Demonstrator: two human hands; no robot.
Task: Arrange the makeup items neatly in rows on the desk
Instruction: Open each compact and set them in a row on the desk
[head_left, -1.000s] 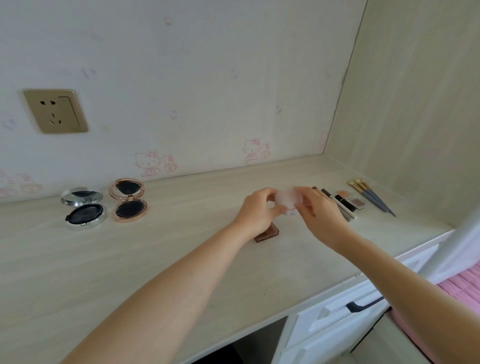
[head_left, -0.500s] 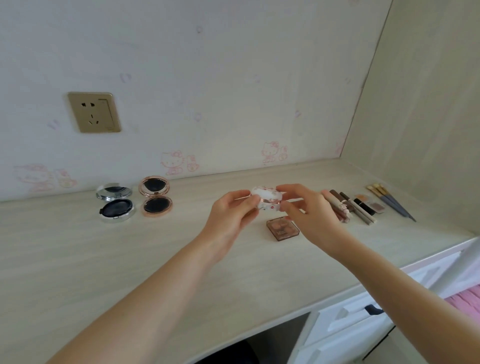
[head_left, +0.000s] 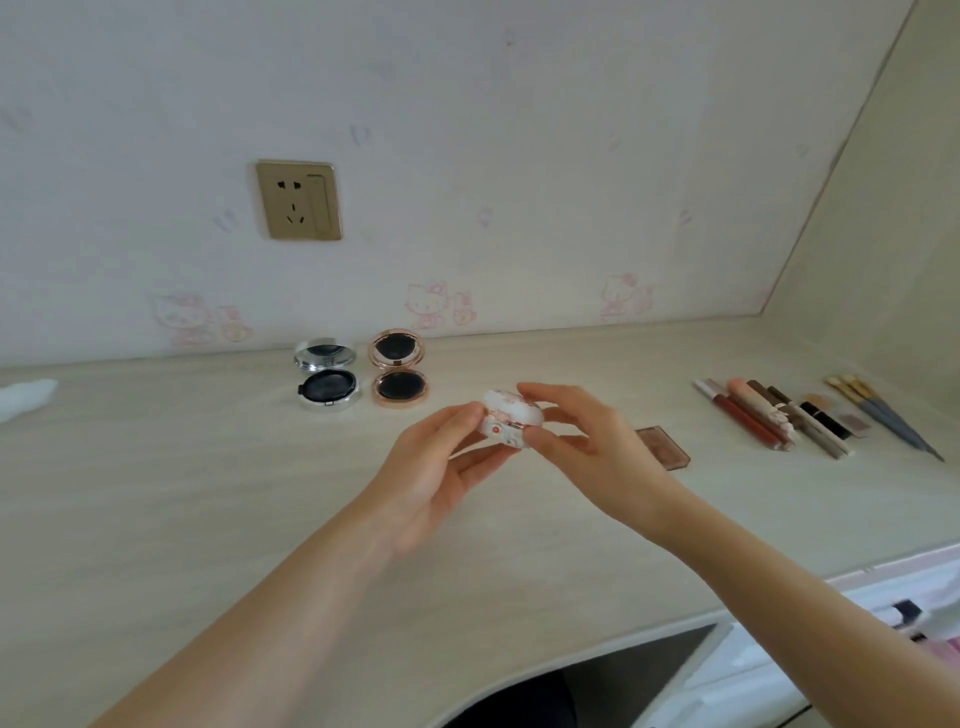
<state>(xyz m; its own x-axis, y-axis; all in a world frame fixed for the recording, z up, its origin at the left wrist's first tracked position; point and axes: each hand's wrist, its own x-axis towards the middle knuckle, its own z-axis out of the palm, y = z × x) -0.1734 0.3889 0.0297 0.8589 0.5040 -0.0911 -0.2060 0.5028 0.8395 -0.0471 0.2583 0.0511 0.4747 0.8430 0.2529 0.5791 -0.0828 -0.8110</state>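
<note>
Makeup items lie spread along the desk (head_left: 208, 519), and one of them, a small white patterned compact (head_left: 511, 423), is held in the air above the desk's middle between both hands. The left hand (head_left: 434, 480) pinches its left side with thumb and fingertips, palm turned up and toward the right, the other fingers loosely curled beneath. The right hand (head_left: 597, 452) grips its right side, thumb below and index finger arched over the top, with its back toward the camera. Both forearms reach in from the lower edge and converge at the compact. Behind the hands, near the wall, a silver compact (head_left: 327, 382) and a rose-gold compact (head_left: 399, 375) stand open side by side. Just right of the right hand lies a brown palette (head_left: 665, 447), and farther right a row of lip products (head_left: 769, 415) and brushes (head_left: 878, 410).
</note>
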